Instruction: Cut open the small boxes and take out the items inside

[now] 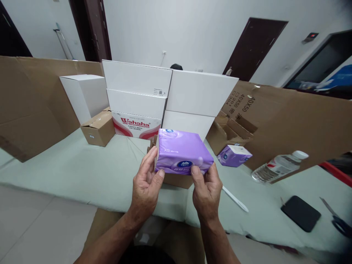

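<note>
Between both hands I hold a purple pack of tissues point(181, 150) above the table, its blue logo on the side toward me. My left hand point(145, 183) grips the pack's left end, thumb at the lower corner. On the right end, my right hand point(207, 187) has its thumb pressed on the front face and its fingers around the side. Below and behind the pack is a brown cardboard box point(177, 180), mostly hidden by it. A second purple tissue pack point(234, 156) rests on the table to the right.
White cartons point(137, 77) stand at the back. A small brown box point(99, 128) is at left, an open brown box point(229, 128) at right. Nearer right are a water bottle point(279, 167), a white stick-like item point(235, 199), a black flat object point(301, 213) and scissors point(337, 218).
</note>
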The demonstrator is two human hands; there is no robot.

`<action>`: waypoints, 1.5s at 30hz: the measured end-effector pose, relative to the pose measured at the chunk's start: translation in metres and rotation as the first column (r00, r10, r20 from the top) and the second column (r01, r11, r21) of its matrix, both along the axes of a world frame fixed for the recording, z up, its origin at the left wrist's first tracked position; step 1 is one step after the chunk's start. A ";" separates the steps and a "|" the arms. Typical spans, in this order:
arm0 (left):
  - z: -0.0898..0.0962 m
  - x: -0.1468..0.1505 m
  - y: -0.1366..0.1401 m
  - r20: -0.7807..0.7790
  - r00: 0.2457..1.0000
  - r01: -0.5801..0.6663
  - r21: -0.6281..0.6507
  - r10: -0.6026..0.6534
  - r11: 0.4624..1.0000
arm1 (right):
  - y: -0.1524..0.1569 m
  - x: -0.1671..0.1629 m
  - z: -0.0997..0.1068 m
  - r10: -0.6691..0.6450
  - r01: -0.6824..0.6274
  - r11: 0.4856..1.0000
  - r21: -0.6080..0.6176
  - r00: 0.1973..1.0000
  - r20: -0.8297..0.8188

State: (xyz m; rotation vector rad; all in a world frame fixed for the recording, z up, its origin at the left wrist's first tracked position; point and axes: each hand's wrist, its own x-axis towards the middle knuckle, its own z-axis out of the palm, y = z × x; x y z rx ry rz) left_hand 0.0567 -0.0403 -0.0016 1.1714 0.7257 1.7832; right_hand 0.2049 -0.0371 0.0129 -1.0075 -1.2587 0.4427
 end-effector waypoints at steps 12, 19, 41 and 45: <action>0.010 -0.006 -0.004 0.237 0.960 0.159 -0.018 -0.150 0.987 | -0.002 -0.001 -0.004 -0.058 0.044 0.992 0.120 0.992 0.111; 0.023 -0.019 -0.006 0.366 0.929 0.115 -0.163 -0.048 0.980 | -0.002 -0.004 -0.009 -0.054 -0.062 0.955 0.291 0.926 0.375; 0.026 -0.105 0.008 0.363 0.907 -0.114 -0.278 0.214 0.954 | 0.036 0.035 0.029 0.335 0.390 0.858 -0.335 0.071 0.940; 0.024 -0.101 0.009 0.360 0.911 -0.097 -0.283 0.200 0.954 | 0.026 0.043 0.040 0.322 0.365 0.861 -0.355 0.149 0.935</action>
